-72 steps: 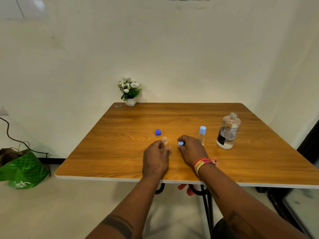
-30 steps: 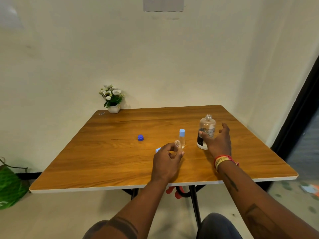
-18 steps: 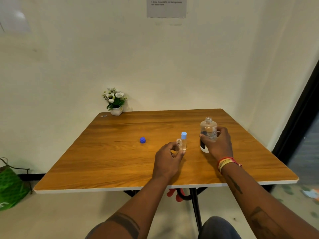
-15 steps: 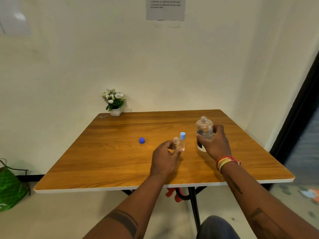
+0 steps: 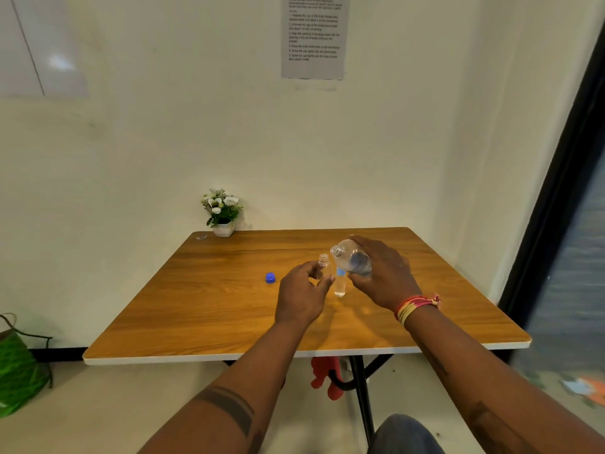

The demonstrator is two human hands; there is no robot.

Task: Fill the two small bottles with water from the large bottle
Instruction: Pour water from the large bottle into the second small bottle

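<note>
In the head camera view, the person is standing at a wooden table (image 5: 203,309). The left hand (image 5: 302,298) is pinching a small open bottle (image 5: 323,262) between thumb and fingers, holding it upright and raised off the tabletop so its mouth is facing up for the water. The right hand (image 5: 383,276) is wrapped tight around the big bottle (image 5: 350,260), with the fingers pressed on its body. The big bottle is tipping toward nine o'clock, and its open mouth is sitting just beside the small bottle's mouth, probably so the water is going to fall straight in. No water is showing between them yet. The second small bottle (image 5: 340,285) is standing on the table just behind the hands, and its light blue cap seems to be on, so it is waiting its turn. A blue cap (image 5: 270,278) is lying at nine o'clock from the hands, out of the way. A little flower pot (image 5: 222,213) is sitting at the far edge, at eleven o'clock.
</note>
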